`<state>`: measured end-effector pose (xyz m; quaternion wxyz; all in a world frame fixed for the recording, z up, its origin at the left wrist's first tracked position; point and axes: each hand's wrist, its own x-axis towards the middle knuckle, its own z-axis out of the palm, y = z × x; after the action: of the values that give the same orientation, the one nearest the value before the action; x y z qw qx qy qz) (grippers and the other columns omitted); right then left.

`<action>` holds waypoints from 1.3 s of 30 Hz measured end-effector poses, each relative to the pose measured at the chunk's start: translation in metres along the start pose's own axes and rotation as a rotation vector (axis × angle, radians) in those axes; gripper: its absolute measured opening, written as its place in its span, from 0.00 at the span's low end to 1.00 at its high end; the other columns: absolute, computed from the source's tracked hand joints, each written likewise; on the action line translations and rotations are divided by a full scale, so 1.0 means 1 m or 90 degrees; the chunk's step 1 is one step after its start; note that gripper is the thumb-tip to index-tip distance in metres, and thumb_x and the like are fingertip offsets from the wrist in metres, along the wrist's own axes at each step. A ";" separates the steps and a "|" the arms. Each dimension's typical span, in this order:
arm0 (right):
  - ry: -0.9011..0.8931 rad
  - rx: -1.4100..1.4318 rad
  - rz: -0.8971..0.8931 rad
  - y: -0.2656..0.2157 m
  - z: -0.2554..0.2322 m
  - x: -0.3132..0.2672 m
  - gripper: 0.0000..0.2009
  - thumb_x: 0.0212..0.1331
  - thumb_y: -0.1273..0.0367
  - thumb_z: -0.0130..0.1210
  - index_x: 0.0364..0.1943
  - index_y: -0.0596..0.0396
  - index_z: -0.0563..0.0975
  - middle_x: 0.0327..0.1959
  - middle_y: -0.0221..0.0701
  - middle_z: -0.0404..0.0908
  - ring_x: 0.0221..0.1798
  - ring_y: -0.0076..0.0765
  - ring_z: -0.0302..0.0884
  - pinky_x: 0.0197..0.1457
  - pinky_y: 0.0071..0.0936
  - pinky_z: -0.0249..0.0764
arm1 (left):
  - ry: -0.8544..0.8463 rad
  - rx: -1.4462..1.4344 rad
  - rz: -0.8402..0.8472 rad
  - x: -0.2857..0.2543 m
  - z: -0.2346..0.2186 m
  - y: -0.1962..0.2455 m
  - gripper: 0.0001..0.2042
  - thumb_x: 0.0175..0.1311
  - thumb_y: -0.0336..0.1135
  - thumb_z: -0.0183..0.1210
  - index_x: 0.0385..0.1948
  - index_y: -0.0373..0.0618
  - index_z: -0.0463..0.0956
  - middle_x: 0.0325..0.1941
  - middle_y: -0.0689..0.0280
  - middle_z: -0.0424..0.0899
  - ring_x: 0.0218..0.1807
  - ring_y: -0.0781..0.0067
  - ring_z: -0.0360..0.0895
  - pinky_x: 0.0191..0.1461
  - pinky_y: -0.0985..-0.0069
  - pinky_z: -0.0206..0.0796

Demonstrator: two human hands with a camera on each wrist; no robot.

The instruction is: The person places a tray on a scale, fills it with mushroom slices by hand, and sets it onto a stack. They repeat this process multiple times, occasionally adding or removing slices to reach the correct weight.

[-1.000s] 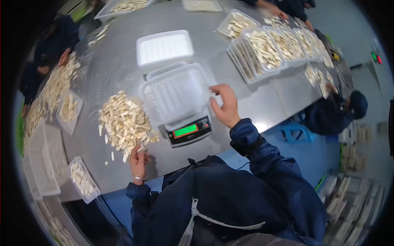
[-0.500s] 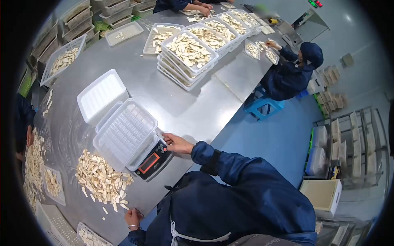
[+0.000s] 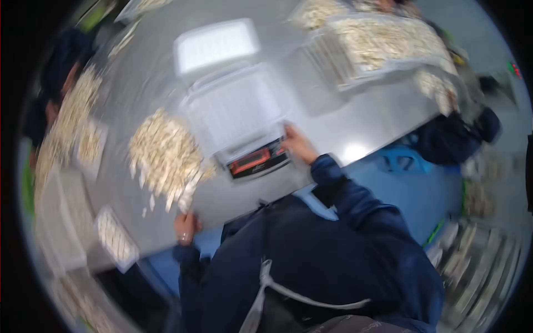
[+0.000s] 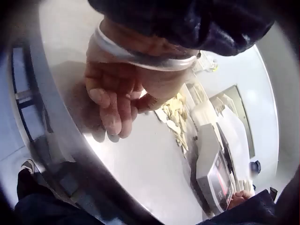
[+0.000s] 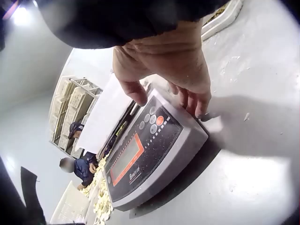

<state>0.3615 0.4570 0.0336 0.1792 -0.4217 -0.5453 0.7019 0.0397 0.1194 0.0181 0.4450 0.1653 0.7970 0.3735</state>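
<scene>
My right hand [image 3: 300,145] is at the button end of a digital scale [image 3: 261,161]. In the right wrist view its thumb hangs beside the round buttons and its fingers bend down at the scale's end [image 5: 154,154]. Stacked clear plastic trays [image 3: 236,108] sit on the scale, with ridged bottoms. My left hand [image 3: 187,226], wearing a bracelet [image 4: 140,58], rests loosely curled at the table edge, holding nothing. Its fingertips reach down to the steel in the left wrist view. Just beyond it lies a heap of pale cut slices [image 3: 164,152].
Behind the scale is a white tray [image 3: 216,45]. Slice-filled trays [image 3: 388,44] stand stacked at the back right. A small filled tray [image 3: 116,238] and a white basket [image 3: 61,216] are at the left. People in dark clothing [image 3: 458,133] work around the steel table [image 3: 311,111].
My right hand has moved from beside the trays down to the scale's button end. The display was lit green and now shows dark with a red border. The head view swung away and back.
</scene>
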 end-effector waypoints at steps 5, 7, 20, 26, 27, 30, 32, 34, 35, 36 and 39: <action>0.019 0.022 -0.017 -0.026 0.005 -0.009 0.35 0.51 0.77 0.50 0.69 0.60 0.55 0.56 0.36 0.71 0.57 0.30 0.68 0.62 0.26 0.61 | 0.001 -0.088 -0.079 -0.002 0.006 0.014 0.14 0.66 0.37 0.53 0.22 0.37 0.73 0.14 0.60 0.77 0.13 0.73 0.73 0.17 0.78 0.65; 0.005 0.025 -0.036 -0.022 0.003 -0.007 0.36 0.50 0.78 0.50 0.69 0.60 0.54 0.59 0.39 0.71 0.59 0.32 0.68 0.65 0.27 0.60 | -0.004 -0.098 -0.087 -0.001 0.006 0.013 0.14 0.66 0.37 0.53 0.23 0.36 0.74 0.14 0.60 0.77 0.13 0.73 0.74 0.17 0.79 0.66; 0.019 -0.016 -0.054 -0.021 0.006 -0.007 0.37 0.53 0.77 0.52 0.69 0.64 0.51 0.57 0.43 0.70 0.56 0.33 0.71 0.62 0.29 0.65 | 0.005 -0.112 -0.107 -0.004 0.008 0.019 0.13 0.64 0.35 0.52 0.22 0.36 0.74 0.14 0.60 0.77 0.12 0.74 0.72 0.17 0.79 0.67; 0.038 -0.055 -0.059 -0.024 0.010 -0.013 0.36 0.56 0.76 0.54 0.70 0.60 0.51 0.55 0.43 0.71 0.54 0.32 0.71 0.60 0.28 0.66 | 0.004 -0.132 -0.100 -0.003 0.007 0.017 0.13 0.64 0.35 0.52 0.23 0.35 0.74 0.14 0.60 0.77 0.13 0.74 0.73 0.17 0.78 0.67; 0.039 -0.057 -0.060 -0.026 0.010 -0.014 0.36 0.57 0.76 0.54 0.70 0.59 0.51 0.55 0.43 0.71 0.54 0.33 0.71 0.60 0.28 0.66 | 0.004 -0.133 -0.100 -0.002 0.007 0.015 0.13 0.64 0.35 0.53 0.23 0.35 0.74 0.14 0.60 0.77 0.13 0.74 0.73 0.17 0.78 0.67; 0.038 -0.075 -0.085 -0.012 0.002 -0.009 0.37 0.57 0.74 0.55 0.70 0.55 0.51 0.56 0.43 0.69 0.56 0.36 0.69 0.61 0.30 0.65 | -0.002 -0.135 -0.101 -0.001 0.010 0.011 0.13 0.63 0.37 0.53 0.23 0.36 0.75 0.14 0.61 0.77 0.14 0.74 0.73 0.18 0.77 0.68; 0.037 -0.080 -0.087 -0.009 0.001 -0.008 0.36 0.57 0.73 0.56 0.70 0.54 0.52 0.59 0.44 0.67 0.58 0.37 0.66 0.64 0.32 0.61 | 0.006 -0.088 -0.092 -0.001 0.008 0.010 0.13 0.62 0.38 0.53 0.23 0.37 0.76 0.15 0.62 0.78 0.14 0.74 0.74 0.20 0.76 0.69; 0.036 -0.102 -0.082 -0.004 -0.005 -0.005 0.37 0.57 0.71 0.57 0.70 0.54 0.53 0.61 0.45 0.65 0.60 0.38 0.64 0.66 0.34 0.58 | 0.010 -0.018 -0.085 -0.003 0.007 0.018 0.14 0.61 0.39 0.52 0.24 0.37 0.77 0.16 0.62 0.79 0.15 0.74 0.76 0.21 0.75 0.70; 0.022 -0.090 -0.075 -0.002 -0.009 -0.005 0.37 0.57 0.71 0.57 0.70 0.54 0.53 0.62 0.46 0.64 0.62 0.38 0.62 0.67 0.34 0.57 | 0.012 0.005 -0.087 -0.006 0.007 0.023 0.14 0.60 0.39 0.52 0.24 0.37 0.77 0.17 0.62 0.80 0.16 0.74 0.76 0.21 0.75 0.70; 0.034 -0.112 -0.093 -0.002 -0.014 -0.006 0.36 0.58 0.71 0.56 0.70 0.55 0.53 0.62 0.45 0.65 0.61 0.38 0.63 0.67 0.34 0.58 | 0.018 0.010 -0.093 -0.009 0.008 0.027 0.13 0.60 0.39 0.51 0.25 0.38 0.78 0.17 0.62 0.81 0.16 0.73 0.77 0.22 0.75 0.70; 0.123 -0.095 -0.167 -0.008 -0.032 0.000 0.31 0.61 0.73 0.53 0.68 0.58 0.56 0.60 0.40 0.69 0.58 0.36 0.68 0.64 0.31 0.62 | -0.004 0.060 -0.088 -0.012 0.004 0.038 0.13 0.59 0.39 0.50 0.26 0.38 0.79 0.18 0.62 0.82 0.16 0.73 0.77 0.23 0.75 0.71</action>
<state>0.3846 0.4793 0.0396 0.2894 -0.4245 -0.6264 0.5862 0.0468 0.1392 0.0524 0.4639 0.1315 0.8219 0.3032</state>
